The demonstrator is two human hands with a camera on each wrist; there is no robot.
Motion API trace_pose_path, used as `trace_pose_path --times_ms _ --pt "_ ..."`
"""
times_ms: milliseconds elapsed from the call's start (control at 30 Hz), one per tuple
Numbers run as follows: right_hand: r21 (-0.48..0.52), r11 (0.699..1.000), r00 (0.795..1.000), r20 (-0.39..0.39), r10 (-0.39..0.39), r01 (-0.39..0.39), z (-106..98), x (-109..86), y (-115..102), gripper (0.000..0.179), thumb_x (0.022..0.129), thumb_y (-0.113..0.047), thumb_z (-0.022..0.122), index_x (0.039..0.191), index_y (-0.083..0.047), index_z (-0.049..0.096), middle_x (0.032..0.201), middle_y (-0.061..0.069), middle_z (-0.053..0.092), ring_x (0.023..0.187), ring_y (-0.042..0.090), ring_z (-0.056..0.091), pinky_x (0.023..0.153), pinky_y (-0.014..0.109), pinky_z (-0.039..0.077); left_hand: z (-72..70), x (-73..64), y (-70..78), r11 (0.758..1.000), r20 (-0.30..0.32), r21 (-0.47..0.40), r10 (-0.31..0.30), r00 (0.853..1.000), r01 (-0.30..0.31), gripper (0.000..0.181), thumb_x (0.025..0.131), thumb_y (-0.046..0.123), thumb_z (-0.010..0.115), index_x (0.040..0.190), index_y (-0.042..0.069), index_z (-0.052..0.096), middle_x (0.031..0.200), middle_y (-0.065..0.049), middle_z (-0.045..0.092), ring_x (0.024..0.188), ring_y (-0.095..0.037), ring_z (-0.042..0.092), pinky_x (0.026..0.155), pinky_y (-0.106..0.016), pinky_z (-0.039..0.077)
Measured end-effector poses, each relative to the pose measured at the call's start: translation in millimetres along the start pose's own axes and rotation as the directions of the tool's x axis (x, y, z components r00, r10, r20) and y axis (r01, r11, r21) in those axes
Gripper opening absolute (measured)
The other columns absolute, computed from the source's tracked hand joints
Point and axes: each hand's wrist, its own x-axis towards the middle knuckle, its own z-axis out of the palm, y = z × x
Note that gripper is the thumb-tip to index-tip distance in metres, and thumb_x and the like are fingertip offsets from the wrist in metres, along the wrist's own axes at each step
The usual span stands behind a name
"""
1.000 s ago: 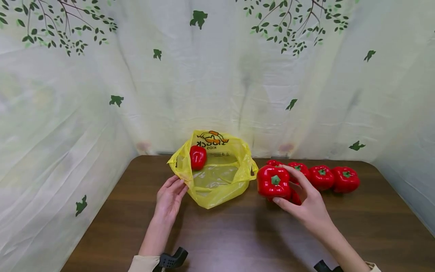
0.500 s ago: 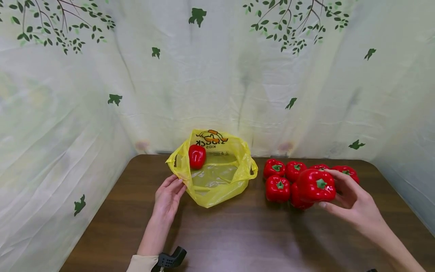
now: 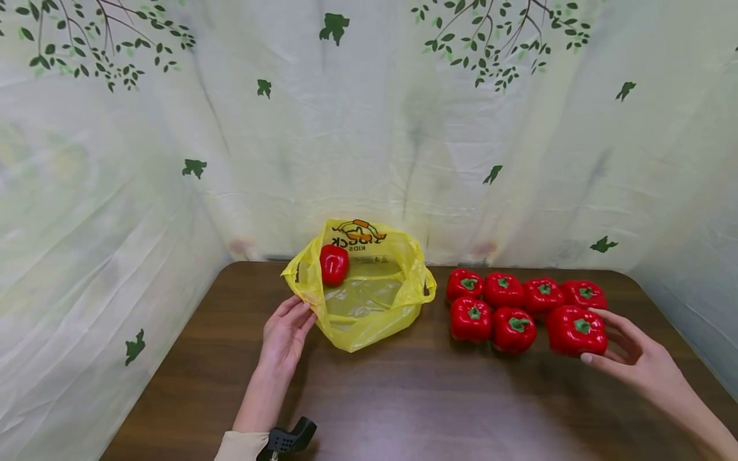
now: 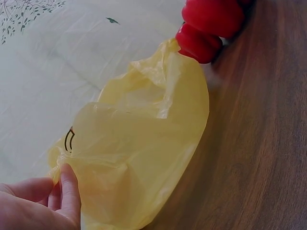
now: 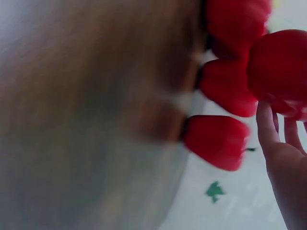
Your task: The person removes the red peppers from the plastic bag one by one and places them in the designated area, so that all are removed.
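Note:
A yellow plastic bag [image 3: 369, 330] stands with its mouth wide toward the head camera, one red bell pepper [image 3: 334, 265] inside against its left wall. At the bag's left rim my left hand [image 3: 286, 336] pinches the thin plastic between thumb and fingers, as the left wrist view also shows. Over the table's right side, my right hand [image 3: 640, 352] grips a glossy red bell pepper [image 3: 576, 331] with a green stem, thumb in front and fingers behind. In the right wrist view this held pepper [image 5: 280, 69] is raised above the table.
Several more red bell peppers form a back row [image 3: 503, 290] and a front pair [image 3: 471, 319] right of the bag. The brown wooden table [image 3: 392, 397] meets a pale leaf-printed curtain [image 3: 369, 128] behind and at the sides.
My right hand has carried its pepper rightward from beside the bag, past the front pair, to the right end of the front row. My left hand and the bag stay in place.

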Motion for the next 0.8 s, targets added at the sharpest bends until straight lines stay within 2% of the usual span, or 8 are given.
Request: trace_pose_path --times_ms 167,300,433,533,667,800 --pt "-0.020 0.995 0.992 0.074 0.102 -0.101 3.4 2.4 21.1 0.070 0.092 -0.023 0.071 0.150 -0.012 0.033 0.135 -0.004 0.042 0.101 -0.018 0.046 0.074 0.021 0.056 -0.9 -0.4 -0.5 1.000 0.005 0.005 0.003 1.000 -0.003 0.019 0.096 -0.007 0.056 0.110 0.002 0.063 0.107 -0.010 0.065 0.099 -0.022 0.066 0.094 -0.035 0.051" --pt "-0.047 0.991 0.985 0.113 0.129 -0.125 5.9 6.7 30.2 0.069 0.093 -0.027 0.069 0.150 -0.011 0.033 0.140 0.010 0.041 0.101 -0.018 0.045 0.075 0.024 0.056 -1.8 -0.3 -1.9 0.999 0.022 0.025 0.026 0.999 -0.027 0.018 0.096 -0.008 0.055 0.109 0.002 0.063 0.106 -0.010 0.065 0.097 -0.021 0.066 0.093 -0.034 0.052" --pt "-0.084 0.988 0.982 0.127 0.141 -0.131 6.8 11.7 35.5 0.070 0.094 -0.031 0.068 0.149 -0.009 0.032 0.144 0.018 0.039 0.108 -0.003 0.053 0.075 0.023 0.054 -2.8 0.3 -3.0 0.999 0.021 0.030 0.029 0.999 -0.029 0.018 0.096 -0.007 0.054 0.110 0.002 0.062 0.107 -0.010 0.065 0.097 -0.021 0.066 0.093 -0.035 0.052" --pt "-0.095 0.986 0.982 0.122 0.144 -0.133 6.7 15.1 38.9 0.070 0.094 -0.033 0.068 0.149 -0.009 0.033 0.144 0.020 0.040 0.109 -0.003 0.052 0.076 0.021 0.053 -2.7 0.4 -3.0 0.999 0.017 0.027 0.023 1.000 -0.023 0.019 0.096 -0.007 0.054 0.111 0.003 0.062 0.108 -0.010 0.064 0.099 -0.021 0.066 0.094 -0.035 0.051" --pt "-0.074 0.991 0.987 0.108 0.119 -0.111 7.1 18.2 40.6 0.068 0.093 -0.030 0.069 0.148 -0.008 0.034 0.140 0.015 0.044 0.102 -0.019 0.044 0.077 0.017 0.051 -2.6 0.4 -3.0 0.999 0.023 0.035 0.030 0.999 -0.031 0.019 0.096 -0.008 0.054 0.111 0.003 0.061 0.108 -0.009 0.064 0.099 -0.021 0.066 0.093 -0.035 0.052" --pt "-0.050 0.995 0.991 0.100 0.090 -0.086 9.0 19.6 38.9 0.067 0.093 -0.027 0.069 0.147 -0.006 0.035 0.138 0.011 0.047 0.102 -0.022 0.043 0.078 0.014 0.050 -2.3 1.0 -3.0 0.999 0.028 0.037 0.039 0.999 -0.040 0.019 0.097 -0.008 0.053 0.110 0.003 0.062 0.107 -0.009 0.065 0.097 -0.020 0.066 0.093 -0.035 0.053"
